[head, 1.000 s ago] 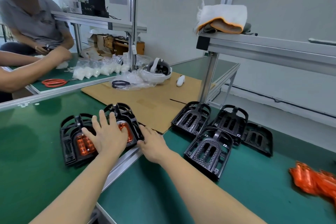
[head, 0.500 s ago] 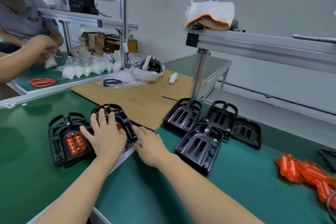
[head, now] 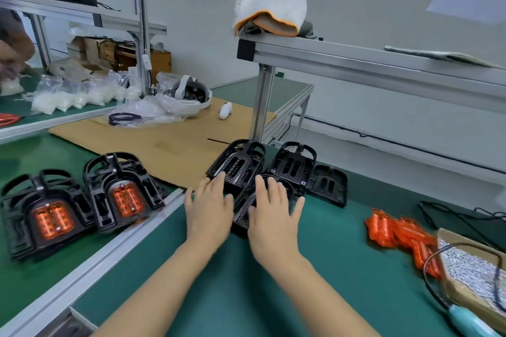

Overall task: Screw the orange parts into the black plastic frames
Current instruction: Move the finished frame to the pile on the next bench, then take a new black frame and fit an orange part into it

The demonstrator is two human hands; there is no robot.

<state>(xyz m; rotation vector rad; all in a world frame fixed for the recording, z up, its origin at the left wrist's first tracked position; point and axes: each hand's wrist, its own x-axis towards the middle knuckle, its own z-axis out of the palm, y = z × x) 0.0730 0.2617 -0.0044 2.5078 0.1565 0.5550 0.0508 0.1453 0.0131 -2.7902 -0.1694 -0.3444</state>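
Both hands flat, fingers spread wide: right hand (head: pixel 273 216) on nearest frame (head: pixel 243 213), long axis away-right; left hand (head: pixel 209 210) just beside it.

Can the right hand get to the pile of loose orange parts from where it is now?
Probably yes. The right hand lies open over an empty black frame, and only bare green mat separates it from the orange parts to its right. The black cable lies farther back, not between them.

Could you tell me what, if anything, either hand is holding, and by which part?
Nothing is held: left hand and right hand lie open over the black frames.
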